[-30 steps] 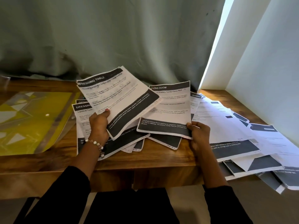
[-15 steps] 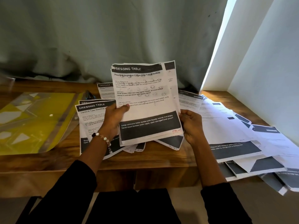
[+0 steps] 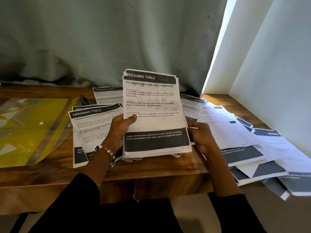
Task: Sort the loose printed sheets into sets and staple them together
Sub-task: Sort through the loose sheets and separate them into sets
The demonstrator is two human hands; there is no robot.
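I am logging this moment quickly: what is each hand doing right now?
Left hand: grips the stack of Dressing Table sheets at its left edge, thumb on the front page.
Right hand: fingers curled round the stack's right edge.

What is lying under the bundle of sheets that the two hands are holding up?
Under the bundle, gripped by the left hand and right hand, white corners of more sheets stick out on the table. Their print is covered.

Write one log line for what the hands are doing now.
left hand: grips upright stack of white printed sheets | right hand: holds stack's right edge | blue stapler: untouched on brown wooden table
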